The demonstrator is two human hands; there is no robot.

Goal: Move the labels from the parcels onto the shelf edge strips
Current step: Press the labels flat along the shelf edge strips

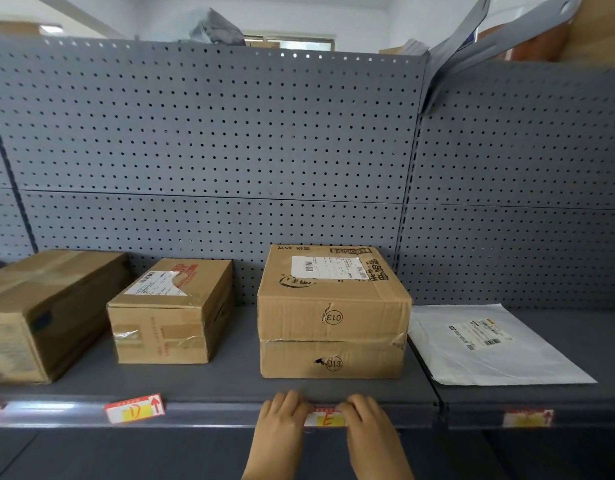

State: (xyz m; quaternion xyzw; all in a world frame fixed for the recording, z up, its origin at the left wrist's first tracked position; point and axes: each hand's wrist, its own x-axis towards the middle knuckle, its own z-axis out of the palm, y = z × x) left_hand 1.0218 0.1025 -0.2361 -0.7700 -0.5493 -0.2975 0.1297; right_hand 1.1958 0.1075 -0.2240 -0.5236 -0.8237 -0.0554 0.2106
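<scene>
E label (325, 418) sits on shelf edge strip (209, 412), directly below 013 carton (333, 320). Long axis runs along strip, left-right; handwritten letter reads upright toward viewer. Left hand (282, 415) at label's left end, right hand (363, 415) at right end, equally near, fingertips pressing it flat, neither fist clenched. D label (135, 408) left of carton, tilted, right end raised.

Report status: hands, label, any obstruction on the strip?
Both hands, left and right, pressing the E label onto the shelf edge strip. D label sits tilted further left. Nothing blocking.
</scene>
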